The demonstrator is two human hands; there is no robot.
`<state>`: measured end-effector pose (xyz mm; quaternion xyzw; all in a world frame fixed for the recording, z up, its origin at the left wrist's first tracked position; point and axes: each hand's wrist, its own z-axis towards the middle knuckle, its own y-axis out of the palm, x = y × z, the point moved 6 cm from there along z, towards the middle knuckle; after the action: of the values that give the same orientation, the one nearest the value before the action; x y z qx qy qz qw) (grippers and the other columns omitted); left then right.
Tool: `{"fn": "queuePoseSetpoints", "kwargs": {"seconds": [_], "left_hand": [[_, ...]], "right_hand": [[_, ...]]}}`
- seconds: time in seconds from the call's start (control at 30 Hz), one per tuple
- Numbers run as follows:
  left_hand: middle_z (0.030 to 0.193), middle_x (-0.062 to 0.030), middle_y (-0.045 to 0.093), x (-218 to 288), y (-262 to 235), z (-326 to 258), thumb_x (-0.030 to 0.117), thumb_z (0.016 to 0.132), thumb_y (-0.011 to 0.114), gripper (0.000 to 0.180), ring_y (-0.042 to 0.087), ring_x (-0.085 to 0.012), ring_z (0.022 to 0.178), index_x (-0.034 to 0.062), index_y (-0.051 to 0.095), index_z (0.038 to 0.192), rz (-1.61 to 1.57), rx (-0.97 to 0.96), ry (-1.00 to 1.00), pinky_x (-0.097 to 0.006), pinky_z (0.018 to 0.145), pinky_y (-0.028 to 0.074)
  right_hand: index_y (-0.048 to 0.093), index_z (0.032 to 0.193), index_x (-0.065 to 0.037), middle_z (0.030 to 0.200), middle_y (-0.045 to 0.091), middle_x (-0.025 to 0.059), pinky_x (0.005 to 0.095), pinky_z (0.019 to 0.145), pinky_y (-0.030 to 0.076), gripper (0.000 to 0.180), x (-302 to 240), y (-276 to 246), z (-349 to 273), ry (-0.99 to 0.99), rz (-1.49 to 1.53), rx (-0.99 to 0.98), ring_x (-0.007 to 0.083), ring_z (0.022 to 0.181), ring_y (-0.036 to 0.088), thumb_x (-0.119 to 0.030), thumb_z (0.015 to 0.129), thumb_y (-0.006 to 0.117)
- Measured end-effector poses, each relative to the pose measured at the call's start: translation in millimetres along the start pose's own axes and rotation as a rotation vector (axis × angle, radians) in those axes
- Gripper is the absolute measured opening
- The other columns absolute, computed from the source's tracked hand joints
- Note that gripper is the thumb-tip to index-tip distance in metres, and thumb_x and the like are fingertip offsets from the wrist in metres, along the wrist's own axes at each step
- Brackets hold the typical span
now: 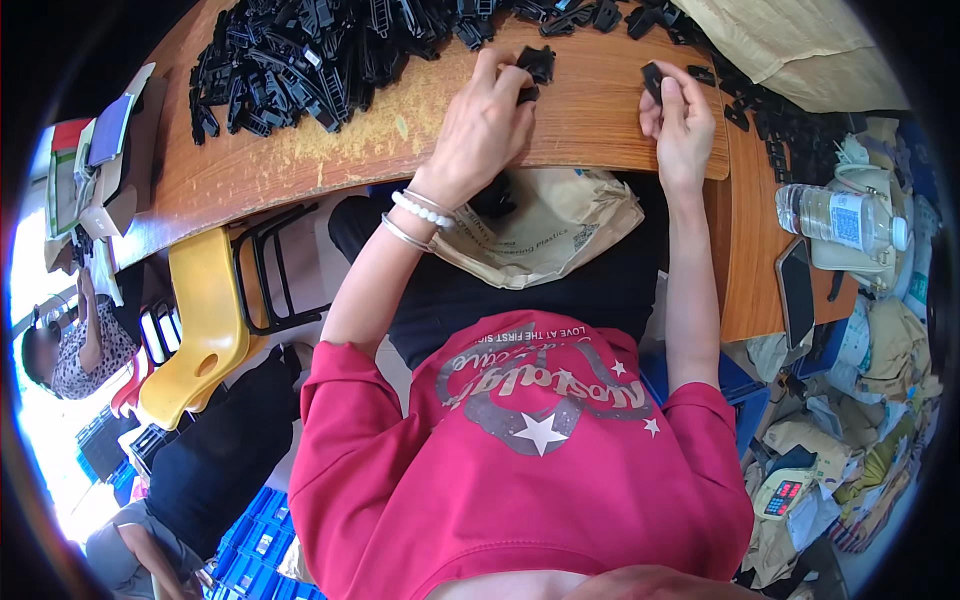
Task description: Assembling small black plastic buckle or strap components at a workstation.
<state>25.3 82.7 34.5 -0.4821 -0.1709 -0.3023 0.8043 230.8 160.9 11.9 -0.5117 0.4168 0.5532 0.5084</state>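
Observation:
My left hand (484, 125), with bracelets at the wrist, is over the table near its front edge. Its fingers are bent down around a small black plastic part (528, 95), mostly hidden beneath them. Just past the fingertips lies another black plastic part (537, 64). To the right, my right hand (682, 122) is closed, pinching a small dark plastic piece (653, 82) between thumb and fingers. A large heap of black plastic parts (300, 65) spreads across the far left of the table. On my lap an open brown paper bag (560, 245) has dark pieces at its mouth.
The wooden table (330, 165) has a worn surface. At the right are a water bottle (840, 216), a phone (796, 290) and more black parts (775, 135). A large paper sack (800, 50) stands far right. A yellow chair (210, 320) and other people are left.

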Motion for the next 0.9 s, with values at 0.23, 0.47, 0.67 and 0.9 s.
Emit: {"fn": "queuePoseSetpoints", "kwargs": {"seconds": [0.23,0.47,0.67,0.9], "left_hand": [[0.100,-0.0128,0.062,-16,-5,-8,0.007,0.082,0.070,0.021,0.061,-0.0305,0.089,-0.0024,0.065,0.101,-0.216,-0.124,-0.048,-0.035,0.079,0.050],[0.098,-0.0130,0.062,-15,-6,-9,0.008,0.080,0.070,0.022,0.058,-0.0295,0.093,-0.0034,0.067,0.099,-0.133,-0.138,0.036,-0.035,0.082,0.048],[0.098,-0.0135,0.062,-16,-4,-8,0.006,0.081,0.069,0.023,0.059,-0.0297,0.092,-0.0041,0.067,0.101,-0.173,-0.150,0.033,-0.035,0.081,0.048],[0.099,-0.0145,0.062,-14,-6,-6,0.006,0.081,0.068,0.023,0.060,-0.0307,0.090,-0.0039,0.067,0.102,-0.155,-0.144,0.039,-0.036,0.079,0.049]], "right_hand": [[0.064,0.123,-0.002,0.080,0.058,0.0006,0.0199,0.066,0.044,0.031,-3,33,-20,0.026,-0.069,-0.337,0.0071,0.070,0.052,-0.004,0.092,0.061],[0.071,0.107,-0.002,0.081,0.059,0.0024,0.0230,0.067,0.042,0.024,-5,34,-4,-0.153,-0.293,-0.418,0.0102,0.072,0.051,-0.003,0.083,0.071],[0.070,0.105,-0.001,0.090,0.064,0.0044,0.0254,0.075,0.046,0.024,-8,39,4,-0.283,-0.356,-0.469,0.0147,0.082,0.059,-0.003,0.081,0.071],[0.069,0.102,0.001,0.092,0.065,0.0057,0.0271,0.076,0.047,0.019,-5,40,8,-0.252,-0.351,-0.480,0.0171,0.084,0.061,-0.002,0.084,0.068]]}}
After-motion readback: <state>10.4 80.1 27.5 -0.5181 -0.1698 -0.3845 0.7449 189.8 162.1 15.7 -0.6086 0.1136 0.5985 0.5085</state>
